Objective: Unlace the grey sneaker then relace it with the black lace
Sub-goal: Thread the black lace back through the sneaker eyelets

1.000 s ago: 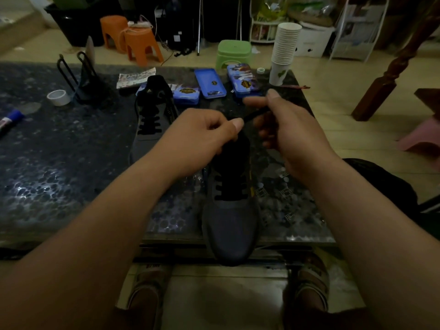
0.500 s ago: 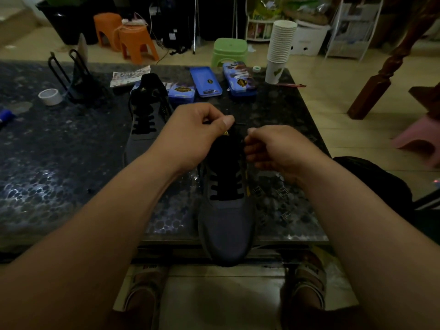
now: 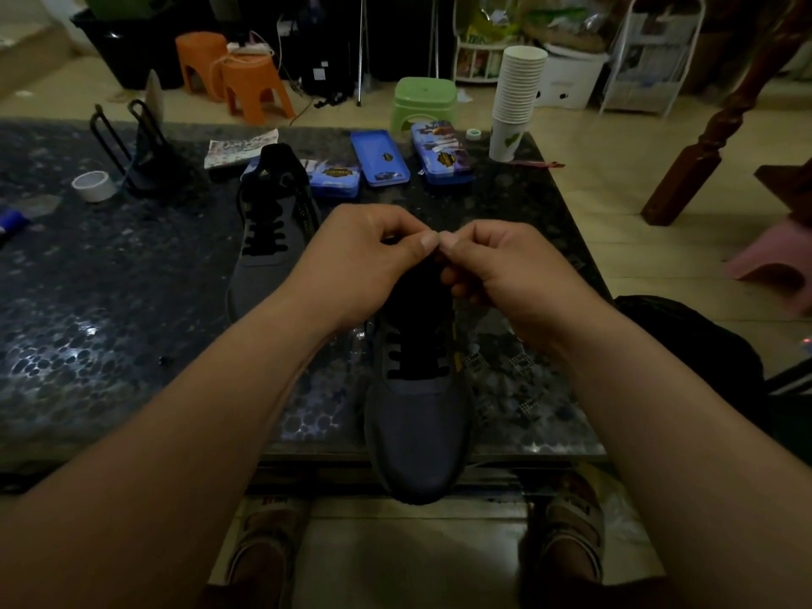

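Observation:
A grey sneaker [image 3: 417,432] lies on the dark table [image 3: 110,301], its toe sticking out over the near edge. Its black lace [image 3: 415,360] crosses the lower eyelets. Both hands hover over the shoe's upper part and hide it. My left hand [image 3: 364,261] and my right hand [image 3: 505,270] meet thumb to thumb, fingers curled, pinching the lace between them. The lace at the fingertips is mostly hidden.
A second grey sneaker [image 3: 272,230] with black lacing lies behind to the left. Blue tins [image 3: 380,158] and a stack of paper cups [image 3: 516,94] stand at the far edge. A tape roll [image 3: 93,185] and a black stand [image 3: 140,151] are far left.
My right hand came down from a raised pull with the lace and moved in toward my left hand. The thumbs now touch above the shoe's tongue.

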`<state>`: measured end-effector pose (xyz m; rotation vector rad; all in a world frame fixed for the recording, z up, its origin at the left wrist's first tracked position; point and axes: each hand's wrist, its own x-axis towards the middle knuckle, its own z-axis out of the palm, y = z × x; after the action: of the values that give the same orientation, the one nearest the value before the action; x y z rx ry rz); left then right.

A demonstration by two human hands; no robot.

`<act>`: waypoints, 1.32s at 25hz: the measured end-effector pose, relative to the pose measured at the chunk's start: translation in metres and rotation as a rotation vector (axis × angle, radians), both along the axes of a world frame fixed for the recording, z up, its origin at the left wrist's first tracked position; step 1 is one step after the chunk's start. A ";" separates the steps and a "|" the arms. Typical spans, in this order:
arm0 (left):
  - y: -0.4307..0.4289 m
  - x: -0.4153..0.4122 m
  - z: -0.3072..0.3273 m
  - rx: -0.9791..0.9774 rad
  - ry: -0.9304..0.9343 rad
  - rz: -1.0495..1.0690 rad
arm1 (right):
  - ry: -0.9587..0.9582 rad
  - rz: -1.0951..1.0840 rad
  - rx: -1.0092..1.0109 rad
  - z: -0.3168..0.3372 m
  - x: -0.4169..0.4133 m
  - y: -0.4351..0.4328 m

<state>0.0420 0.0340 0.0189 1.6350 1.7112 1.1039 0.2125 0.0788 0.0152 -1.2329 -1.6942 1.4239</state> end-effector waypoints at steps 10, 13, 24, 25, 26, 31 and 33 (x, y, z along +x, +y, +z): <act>-0.002 -0.001 -0.015 -0.031 0.384 0.056 | -0.189 -0.150 -0.122 -0.013 -0.004 0.008; -0.002 0.001 -0.019 -0.040 0.385 0.066 | -0.096 -0.153 -0.217 -0.012 -0.002 0.010; 0.003 0.009 -0.019 -0.026 0.498 0.021 | -0.001 -0.100 -0.295 -0.018 0.008 0.014; 0.004 0.008 -0.019 -0.017 0.506 0.024 | -0.004 -0.097 -0.290 -0.018 0.008 0.014; 0.005 0.008 -0.019 -0.006 0.515 0.029 | -0.003 -0.094 -0.287 -0.017 0.008 0.013; 0.009 0.011 -0.021 -0.002 0.534 -0.002 | -0.028 -0.067 -0.253 -0.020 0.009 0.014; 0.011 0.011 -0.023 -0.018 0.520 0.018 | -0.044 -0.050 -0.234 -0.022 0.012 0.015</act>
<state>0.0533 0.0450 -0.0038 2.0214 2.0416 0.7003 0.2246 0.0933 -0.0071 -1.4314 -1.5459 1.6106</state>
